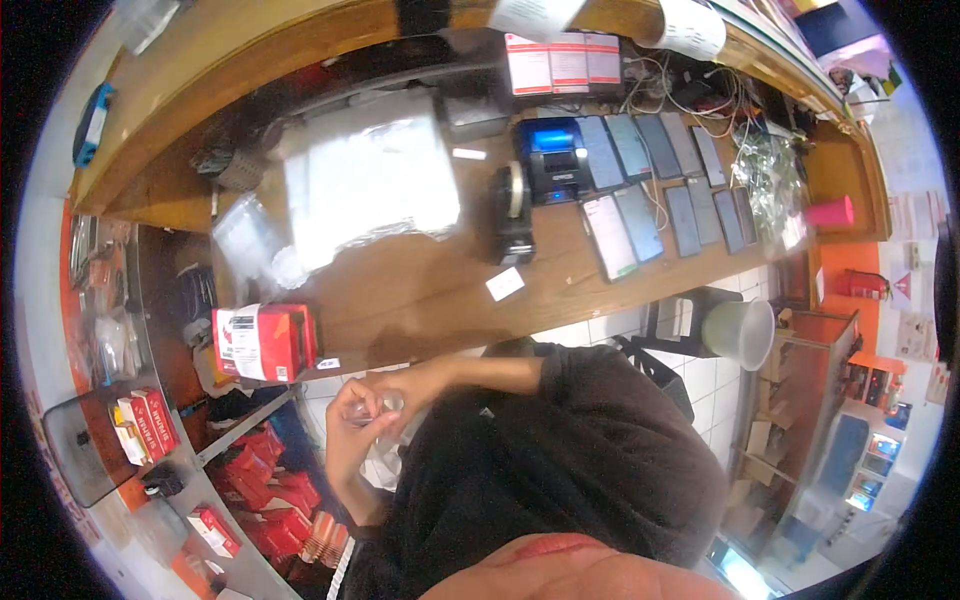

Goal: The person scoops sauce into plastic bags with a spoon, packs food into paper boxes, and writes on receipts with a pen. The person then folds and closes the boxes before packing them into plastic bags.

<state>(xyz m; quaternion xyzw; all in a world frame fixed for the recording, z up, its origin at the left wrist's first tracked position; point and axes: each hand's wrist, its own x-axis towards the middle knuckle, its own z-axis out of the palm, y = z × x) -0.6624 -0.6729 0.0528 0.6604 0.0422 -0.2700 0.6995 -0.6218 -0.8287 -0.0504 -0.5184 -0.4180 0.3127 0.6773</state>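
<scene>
My left hand (352,421) is beside the table's front edge, its fingers curled around a small clear round item (391,403), perhaps a tape roll. My right hand (415,384) meets it from the right, back side up; its fingers are mostly hidden. Crumpled translucent plastic (384,463) hangs below the hands. Just above them, on the table corner, stands a red box (262,341) with a white label stuck on it. A small white label (328,364) lies at the table edge next to the box.
On the wooden table (420,300) lie a stack of shiny clear plastic bags (375,180), a black tape dispenser (514,225), a label printer (556,169) and several phones (634,221). A white slip (505,283) lies near the dispenser. Red packets (262,495) fill a lower-left space.
</scene>
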